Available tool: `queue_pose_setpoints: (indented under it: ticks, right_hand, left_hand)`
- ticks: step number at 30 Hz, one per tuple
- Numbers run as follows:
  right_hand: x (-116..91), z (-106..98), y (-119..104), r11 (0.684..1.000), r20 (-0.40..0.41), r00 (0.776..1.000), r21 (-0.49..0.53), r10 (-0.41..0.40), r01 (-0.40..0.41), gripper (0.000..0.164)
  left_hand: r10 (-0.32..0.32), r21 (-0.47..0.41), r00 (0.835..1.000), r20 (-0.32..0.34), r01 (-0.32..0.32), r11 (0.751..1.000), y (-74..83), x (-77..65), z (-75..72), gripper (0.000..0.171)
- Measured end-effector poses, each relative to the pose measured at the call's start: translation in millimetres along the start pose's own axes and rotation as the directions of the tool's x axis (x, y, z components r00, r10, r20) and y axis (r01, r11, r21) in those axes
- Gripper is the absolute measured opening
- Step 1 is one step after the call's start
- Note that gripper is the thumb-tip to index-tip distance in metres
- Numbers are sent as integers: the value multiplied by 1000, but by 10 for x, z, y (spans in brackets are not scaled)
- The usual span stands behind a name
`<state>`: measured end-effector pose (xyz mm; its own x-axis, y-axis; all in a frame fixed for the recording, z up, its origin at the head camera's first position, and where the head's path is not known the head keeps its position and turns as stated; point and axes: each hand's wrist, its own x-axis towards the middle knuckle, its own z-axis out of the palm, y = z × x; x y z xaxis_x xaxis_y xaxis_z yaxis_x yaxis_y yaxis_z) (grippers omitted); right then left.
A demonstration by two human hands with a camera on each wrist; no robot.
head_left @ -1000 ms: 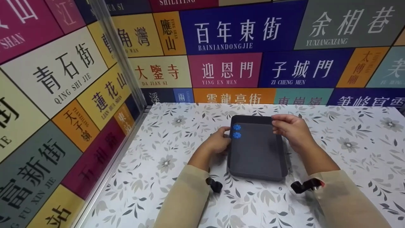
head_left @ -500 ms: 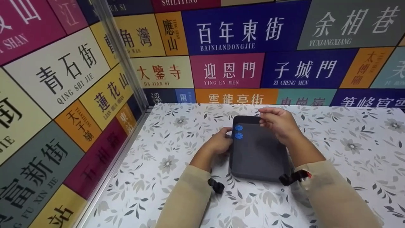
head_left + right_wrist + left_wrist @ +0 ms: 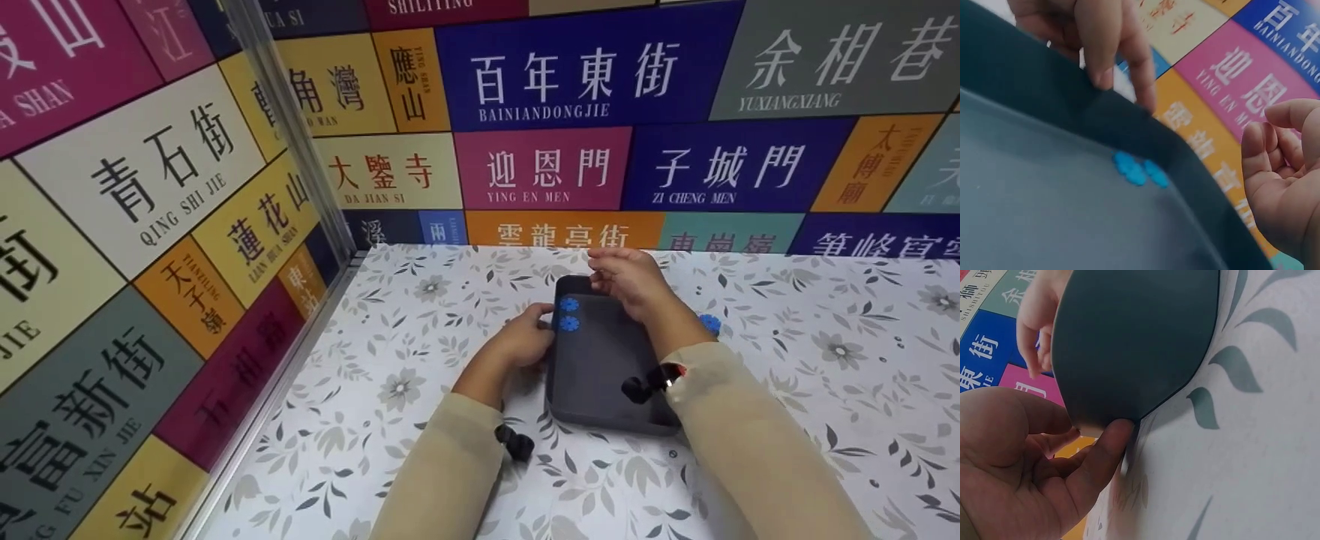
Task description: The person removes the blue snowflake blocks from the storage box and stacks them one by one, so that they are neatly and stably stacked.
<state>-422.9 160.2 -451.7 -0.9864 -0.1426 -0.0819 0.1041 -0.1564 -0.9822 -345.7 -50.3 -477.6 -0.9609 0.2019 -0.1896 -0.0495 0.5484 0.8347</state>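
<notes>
In the head view a dark grey rectangular tray (image 3: 607, 375) stands on the table. My left hand (image 3: 529, 337) grips its far left corner, thumb at the rim and a fingertip against the outer underside, as the left wrist view shows. Two small blue flower-shaped pieces (image 3: 570, 313) lie inside near that corner, one behind the other. My right hand (image 3: 630, 281) is over the tray's far edge, thumb and fingertips drawn together. The right wrist view shows those fingers curled, with nothing visible between them. Another blue piece (image 3: 709, 323) lies right of the tray, partly hidden by the forearm.
The table (image 3: 420, 450) has a white cover printed with grey leaves and flowers. Behind it stands a wall (image 3: 544, 169) of coloured panels with lettering, and another such wall (image 3: 187, 172) runs along the left, meeting it at a metal corner strip.
My right hand has moved left from the tray's far right corner along its far side, uncovering the blue piece on the right. The left hand keeps its hold on the tray.
</notes>
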Motion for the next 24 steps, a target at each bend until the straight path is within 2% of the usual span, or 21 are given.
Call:
queue_pose_setpoints:
  ticks: [4,8,11,14,18,20,24]
  right_hand:
    - [51,-26,171,992,-20,1000,-127,4,-7,12]
    - [71,-67,294,974,6,1000,-224,17,-16,34]
    - [67,-96,346,960,44,998,-280,36,-23,43]
    - [55,-128,380,925,80,995,-379,57,-23,43]
    - [46,-148,409,855,133,989,-518,69,10,40]
    - [46,-145,424,824,164,984,-565,72,34,40]
    - [55,-148,446,784,211,975,-616,77,71,44]
  left_hand:
    - [-9,3,1000,2,9,1000,16,-6,6,57]
    - [-18,-9,1000,13,18,1000,14,-5,-2,57]
    - [-18,-6,1000,21,18,1000,13,-6,-9,58]
    - [-16,4,1000,23,16,1000,11,-9,-12,58]
    - [-15,20,1000,18,15,1000,5,-2,-12,58]
    - [-10,31,1000,17,9,999,0,0,-11,58]
    - [7,33,1000,27,-8,999,0,-2,-10,58]
